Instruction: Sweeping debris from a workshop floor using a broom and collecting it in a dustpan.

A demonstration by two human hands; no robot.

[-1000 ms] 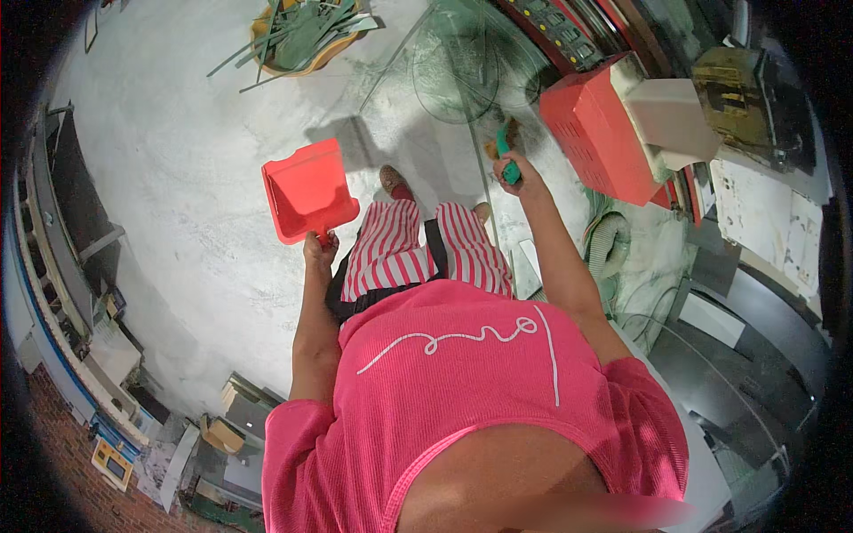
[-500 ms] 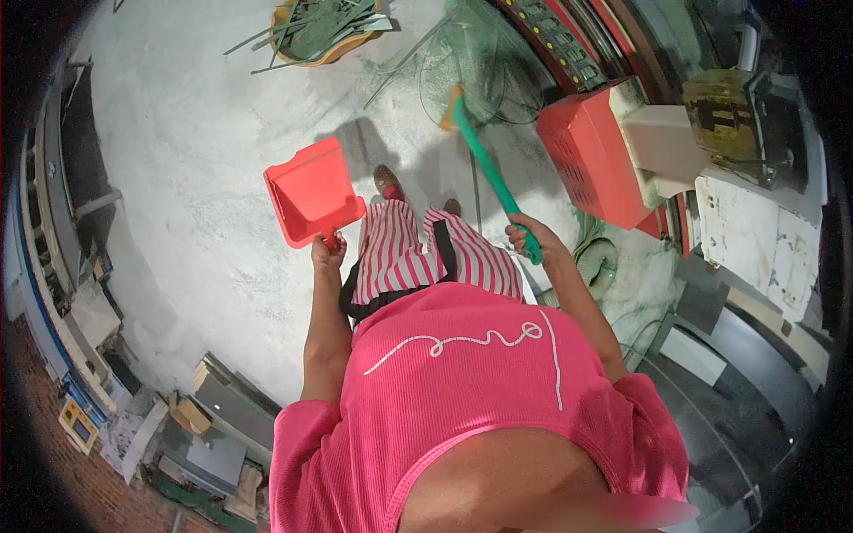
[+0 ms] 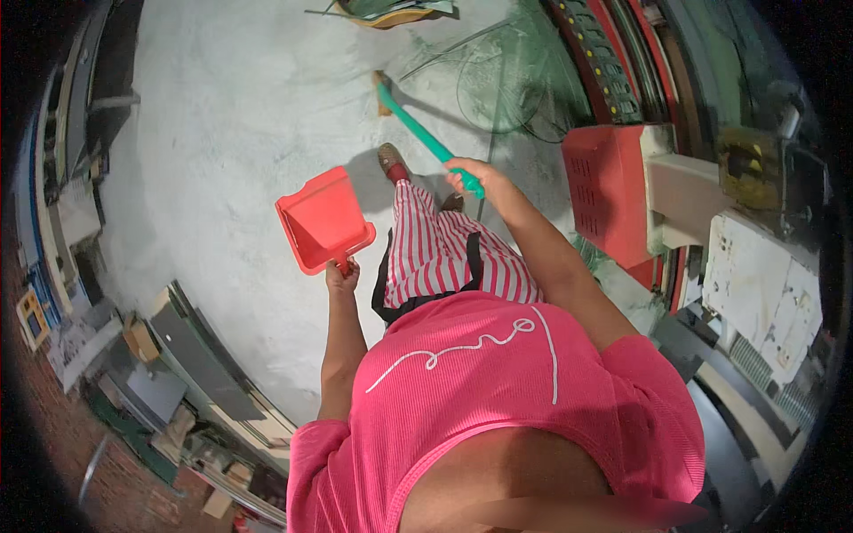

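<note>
Person (image 3: pixel 498 391) holding a red dustpan (image 3: pixel 322 218) and a green-handled brush (image 3: pixel 418 133) over a pale floor (image 3: pixel 204 160).
The left hand (image 3: pixel 343 274) is closed around the dustpan's short handle; the pan extends away from it, to the left of the striped trousers (image 3: pixel 418 235). The right hand (image 3: pixel 477 175) is wrapped around the near end of the brush handle, which slants far and left to brown bristles (image 3: pixel 382 96), farther off than the dustpan and near a brown shoe (image 3: pixel 389 157). From where I stand, I cannot tell whether either tool touches the floor. At the far side sits a yellowish basin (image 3: pixel 400 17); at the right stands a red slotted housing (image 3: pixel 604 191).
</note>
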